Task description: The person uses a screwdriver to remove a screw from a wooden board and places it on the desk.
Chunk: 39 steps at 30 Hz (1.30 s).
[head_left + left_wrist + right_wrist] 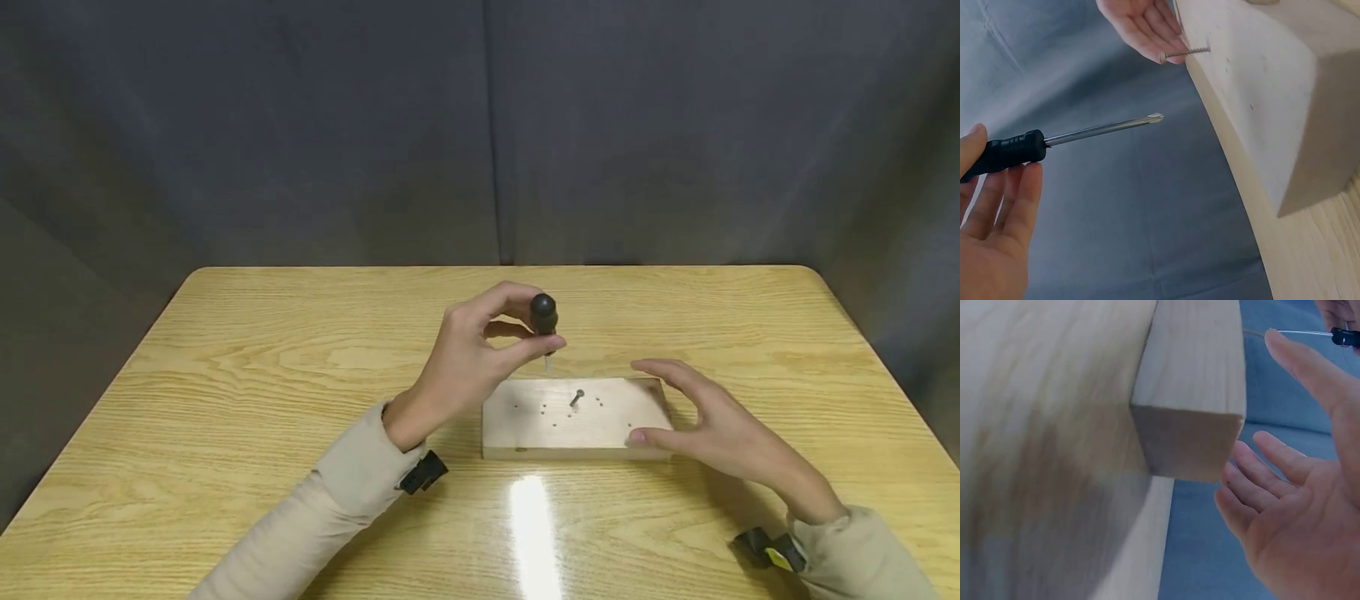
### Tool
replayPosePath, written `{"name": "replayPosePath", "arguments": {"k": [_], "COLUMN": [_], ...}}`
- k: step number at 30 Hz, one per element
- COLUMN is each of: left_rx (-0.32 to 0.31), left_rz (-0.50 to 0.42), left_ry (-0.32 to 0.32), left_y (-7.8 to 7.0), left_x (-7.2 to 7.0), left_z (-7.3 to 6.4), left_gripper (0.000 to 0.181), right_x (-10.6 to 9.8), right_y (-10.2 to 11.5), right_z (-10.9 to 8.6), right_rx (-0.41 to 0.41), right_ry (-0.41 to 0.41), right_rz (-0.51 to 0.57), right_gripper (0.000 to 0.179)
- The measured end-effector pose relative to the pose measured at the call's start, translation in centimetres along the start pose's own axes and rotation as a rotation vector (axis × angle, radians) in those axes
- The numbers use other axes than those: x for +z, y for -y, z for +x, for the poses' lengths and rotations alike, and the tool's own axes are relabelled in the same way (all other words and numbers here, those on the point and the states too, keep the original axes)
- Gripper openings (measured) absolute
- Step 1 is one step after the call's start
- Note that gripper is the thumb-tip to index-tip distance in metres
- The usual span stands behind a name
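A black-handled screwdriver (pixel 1010 153) is pinched by my left hand (pixel 468 358), its bare metal shaft pointing down in the head view. Its cross-shaped tip (pixel 1156 117) is in the air, apart from the screw (pixel 577 397). That screw stands slightly tilted in the top of a pale wooden block (pixel 517 429), with much of its threaded length showing. Several small holes dot the block's top around it. My right hand (pixel 720 425) is at the block's right end, thumb and fingers spread apart and holding nothing. Whether its fingertips touch the block I cannot tell.
The block lies on a wood-grain table (pixel 262 375), near the middle. Dark curtains (pixel 337 133) hang behind the far edge. Each sleeve cuff carries a black wrist device, one on the left (pixel 423 472) and one on the right (pixel 768 550).
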<state>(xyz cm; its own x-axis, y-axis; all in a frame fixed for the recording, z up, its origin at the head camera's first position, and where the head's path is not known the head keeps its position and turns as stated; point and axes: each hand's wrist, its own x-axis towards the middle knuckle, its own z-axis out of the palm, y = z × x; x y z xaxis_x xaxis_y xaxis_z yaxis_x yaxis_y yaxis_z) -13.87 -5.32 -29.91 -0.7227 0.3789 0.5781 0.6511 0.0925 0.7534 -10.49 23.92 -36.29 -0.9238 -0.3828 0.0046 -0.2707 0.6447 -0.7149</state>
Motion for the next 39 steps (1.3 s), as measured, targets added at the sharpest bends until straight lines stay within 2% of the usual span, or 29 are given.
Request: {"name": "replayPosePath", "arguments": {"k": [3,12,20,28,35,39], "left_rx": [-0.028,-0.037,-0.054,-0.072,-0.064,-0.047], "left_rz": [0.005,0.078,0.084,0.120,0.140,0.147], "left_ry": [-0.004,-0.015,-0.026,-0.038,-0.036,-0.038], "left_y": [0.1,0.5,0.9,1.2,1.5,1.6], "left_x": [-0.4,-1.6,-2.3,-3.3,-3.9,-4.0], "left_z": [-0.2,-0.7,-1.3,-1.8,-2.2,-2.3], "left_gripper": [0.032,0.031,0.032,0.032,0.030,0.030], "right_x": [0.1,0.6,1.3,2.3,3.1,3.3], "right_y": [0.4,1.6,2.5,3.1,3.5,3.5], "right_z": [0.1,0.7,1.9,2.8,3.5,3.8], "right_rx": [-0.020,-0.079,-0.092,-0.146,-0.241,-0.244], "right_ry": [-0.012,-0.063,-0.053,-0.010,-0.017,-0.030], "right_rz": [-0.004,-0.066,-0.010,0.024,0.004,-0.010], "right_gripper": [0.073,0.059,0.048,0.038,0.022,0.014]}}
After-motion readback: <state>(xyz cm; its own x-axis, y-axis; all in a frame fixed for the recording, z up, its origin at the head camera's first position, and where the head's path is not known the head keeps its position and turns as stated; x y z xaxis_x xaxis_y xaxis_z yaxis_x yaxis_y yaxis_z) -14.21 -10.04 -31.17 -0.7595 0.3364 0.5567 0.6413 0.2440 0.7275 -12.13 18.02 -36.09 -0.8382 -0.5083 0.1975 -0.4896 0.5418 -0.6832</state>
